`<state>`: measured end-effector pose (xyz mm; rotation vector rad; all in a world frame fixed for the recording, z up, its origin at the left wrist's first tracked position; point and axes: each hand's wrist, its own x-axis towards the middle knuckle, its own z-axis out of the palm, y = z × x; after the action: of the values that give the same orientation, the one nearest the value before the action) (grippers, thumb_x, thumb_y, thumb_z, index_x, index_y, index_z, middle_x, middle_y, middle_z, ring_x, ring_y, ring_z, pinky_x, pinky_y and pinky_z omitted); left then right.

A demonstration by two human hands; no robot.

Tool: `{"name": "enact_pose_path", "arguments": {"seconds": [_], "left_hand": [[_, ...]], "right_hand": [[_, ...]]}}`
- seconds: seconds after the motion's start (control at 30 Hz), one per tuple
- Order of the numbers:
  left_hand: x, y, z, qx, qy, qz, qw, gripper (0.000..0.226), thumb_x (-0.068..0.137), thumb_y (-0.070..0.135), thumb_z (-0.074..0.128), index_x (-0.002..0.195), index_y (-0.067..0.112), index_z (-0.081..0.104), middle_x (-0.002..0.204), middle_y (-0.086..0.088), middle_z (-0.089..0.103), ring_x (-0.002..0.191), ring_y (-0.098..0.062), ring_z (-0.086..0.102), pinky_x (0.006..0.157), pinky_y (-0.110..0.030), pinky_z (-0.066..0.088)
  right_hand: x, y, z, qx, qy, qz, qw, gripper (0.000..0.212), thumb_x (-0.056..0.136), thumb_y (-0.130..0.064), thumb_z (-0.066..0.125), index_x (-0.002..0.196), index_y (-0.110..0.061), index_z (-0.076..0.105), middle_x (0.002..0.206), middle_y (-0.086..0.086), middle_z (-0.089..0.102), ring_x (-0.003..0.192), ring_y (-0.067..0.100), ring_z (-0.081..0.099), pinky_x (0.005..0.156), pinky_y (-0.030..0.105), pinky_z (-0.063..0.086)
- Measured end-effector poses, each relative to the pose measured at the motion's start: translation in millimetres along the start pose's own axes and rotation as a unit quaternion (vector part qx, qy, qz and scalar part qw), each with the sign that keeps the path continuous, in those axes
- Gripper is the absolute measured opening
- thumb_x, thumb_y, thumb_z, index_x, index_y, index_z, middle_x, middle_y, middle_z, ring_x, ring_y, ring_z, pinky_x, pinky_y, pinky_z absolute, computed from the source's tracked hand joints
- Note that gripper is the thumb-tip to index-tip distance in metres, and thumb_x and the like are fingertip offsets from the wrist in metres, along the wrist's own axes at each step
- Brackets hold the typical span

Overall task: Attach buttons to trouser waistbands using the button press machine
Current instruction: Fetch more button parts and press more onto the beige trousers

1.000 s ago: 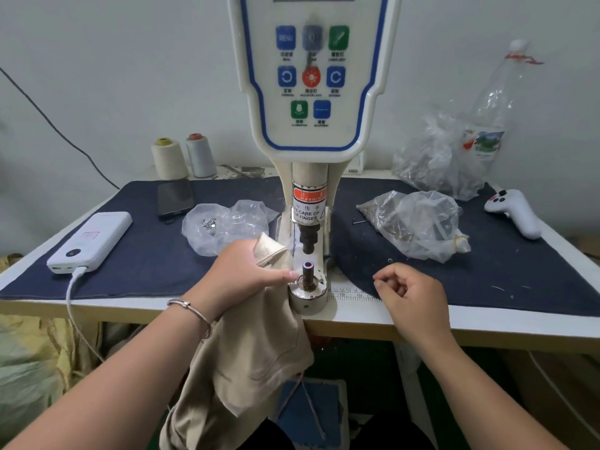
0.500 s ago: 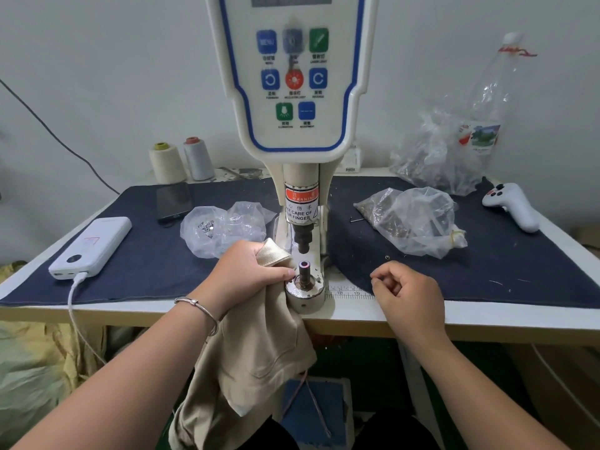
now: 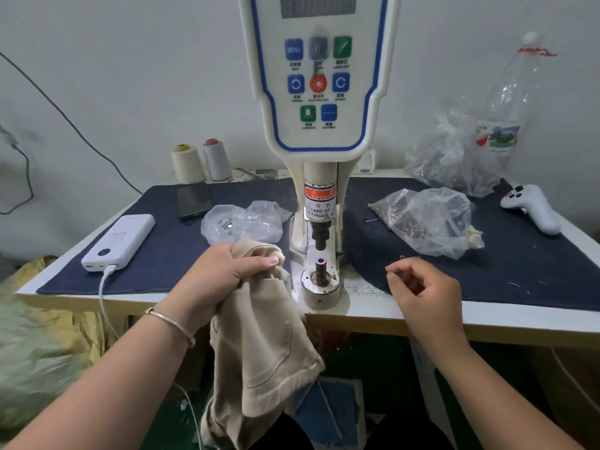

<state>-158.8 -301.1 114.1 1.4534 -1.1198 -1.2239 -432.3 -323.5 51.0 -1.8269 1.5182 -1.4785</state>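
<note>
The white button press machine (image 3: 319,92) stands at the table's middle, its dark punch (image 3: 320,237) hanging above the lower die post (image 3: 320,269). Beige trousers (image 3: 259,339) hang over the table's front edge. My left hand (image 3: 227,274) grips their waistband just left of the die. My right hand (image 3: 425,287) rests to the right of the die with its fingertips pinched together; whether a button sits between them is too small to tell.
Clear bags of buttons lie left (image 3: 243,222) and right (image 3: 428,219) of the machine on the dark denim mat (image 3: 519,267). A white power bank (image 3: 120,238), phone (image 3: 193,201), two thread cones (image 3: 201,162), a white controller (image 3: 532,207) and a plastic bottle (image 3: 509,102) sit around.
My left hand has drawn the waistband slightly left, away from the die. The right hand has barely moved. The camera has shifted its view a little.
</note>
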Motion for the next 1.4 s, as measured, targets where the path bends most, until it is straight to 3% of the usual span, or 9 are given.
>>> {"name": "enact_pose_path", "arguments": {"seconds": [0.17, 0.27, 0.37, 0.83, 0.97, 1.07, 1.13, 1.23, 1.4], "left_hand": [[-36.1, 5.7, -6.0, -0.021, -0.056, -0.047, 0.997, 0.027, 0.062, 0.018, 0.088, 0.087, 0.008, 0.080, 0.088, -0.016, 0.077, 0.074, -0.019, 0.072, 0.061, -0.023, 0.056], [-50.6, 9.9, -1.6, -0.035, -0.101, -0.051, 0.993, 0.029, 0.066, 0.014, 0.085, 0.092, 0.005, 0.079, 0.093, -0.019, 0.076, 0.077, -0.021, 0.072, 0.066, -0.025, 0.057], [-59.5, 12.8, 4.0, -0.053, -0.127, -0.044, 0.990, 0.027, 0.067, 0.015, 0.079, 0.092, 0.005, 0.079, 0.088, -0.017, 0.075, 0.076, -0.020, 0.071, 0.066, -0.024, 0.057], [-68.4, 15.5, 19.8, -0.138, -0.183, -0.052, 0.972, 0.026, 0.071, 0.017, 0.081, 0.095, 0.007, 0.080, 0.091, -0.015, 0.076, 0.080, -0.020, 0.074, 0.068, -0.026, 0.058], [-66.9, 14.8, 23.6, -0.148, -0.160, -0.065, 0.974, 0.047, 0.066, 0.019, 0.085, 0.104, -0.006, 0.072, 0.093, -0.019, 0.073, 0.080, -0.024, 0.072, 0.070, -0.029, 0.060], [-65.5, 14.2, 24.4, -0.164, -0.152, -0.066, 0.973, 0.036, 0.073, 0.016, 0.078, 0.102, -0.005, 0.074, 0.093, -0.020, 0.073, 0.080, -0.024, 0.072, 0.070, -0.029, 0.060], [-65.2, 14.3, 23.8, -0.163, -0.155, -0.064, 0.972, 0.028, 0.076, 0.016, 0.073, 0.098, 0.000, 0.076, 0.090, -0.018, 0.073, 0.077, -0.023, 0.072, 0.068, -0.028, 0.060], [-65.1, 15.4, 18.9, -0.136, -0.164, -0.059, 0.975, 0.023, 0.078, 0.014, 0.075, 0.096, 0.001, 0.077, 0.092, -0.018, 0.074, 0.077, -0.022, 0.072, 0.067, -0.027, 0.059], [-53.6, 23.1, -10.7, -0.102, -0.097, -0.044, 0.989, 0.024, 0.064, 0.014, 0.083, 0.087, 0.008, 0.080, 0.085, -0.015, 0.075, 0.069, -0.020, 0.072, 0.058, -0.026, 0.057]], "right_hand": [[-33.3, -67.4, 10.1, 0.111, -0.091, -0.091, 0.985, 0.014, 0.080, -0.008, 0.076, 0.082, -0.022, 0.074, 0.069, -0.010, 0.066, 0.062, 0.011, 0.060, 0.055, 0.016, 0.047], [-38.2, -98.4, 16.6, 0.161, -0.155, -0.091, 0.970, 0.016, 0.079, -0.014, 0.078, 0.087, -0.028, 0.074, 0.076, -0.013, 0.068, 0.064, 0.009, 0.060, 0.056, 0.012, 0.044], [-35.4, -111.2, 16.9, 0.205, -0.181, -0.096, 0.957, 0.014, 0.076, -0.012, 0.080, 0.088, -0.021, 0.077, 0.077, -0.013, 0.067, 0.067, 0.005, 0.059, 0.064, 0.010, 0.040], [-38.5, -109.0, 10.1, 0.187, -0.097, -0.161, 0.964, 0.016, 0.074, 0.000, 0.079, 0.087, -0.008, 0.079, 0.078, -0.002, 0.070, 0.072, 0.009, 0.065, 0.065, 0.017, 0.050], [-37.3, -110.3, 10.7, 0.211, -0.100, -0.105, 0.967, 0.014, 0.076, -0.002, 0.079, 0.084, -0.013, 0.079, 0.079, -0.006, 0.070, 0.076, 0.010, 0.066, 0.071, 0.020, 0.051], [-37.3, -112.0, 12.0, 0.230, -0.113, -0.063, 0.965, 0.013, 0.078, -0.005, 0.078, 0.083, -0.017, 0.078, 0.080, -0.010, 0.071, 0.080, 0.011, 0.068, 0.074, 0.028, 0.054], [-37.6, -112.5, 11.0, 0.249, -0.133, -0.045, 0.958, 0.015, 0.079, -0.005, 0.077, 0.081, -0.019, 0.077, 0.080, -0.008, 0.072, 0.074, 0.012, 0.068, 0.069, 0.032, 0.056], [-34.2, -106.3, 6.2, 0.328, -0.173, 0.019, 0.929, 0.015, 0.079, -0.001, 0.075, 0.079, -0.016, 0.077, 0.070, 0.002, 0.072, 0.058, 0.011, 0.065, 0.053, 0.020, 0.050], [-12.4, -76.1, -10.0, 0.374, -0.143, 0.160, 0.902, 0.011, 0.077, 0.000, 0.073, 0.077, -0.011, 0.077, 0.072, 0.018, 0.071, 0.059, 0.017, 0.066, 0.047, 0.019, 0.045]]}}
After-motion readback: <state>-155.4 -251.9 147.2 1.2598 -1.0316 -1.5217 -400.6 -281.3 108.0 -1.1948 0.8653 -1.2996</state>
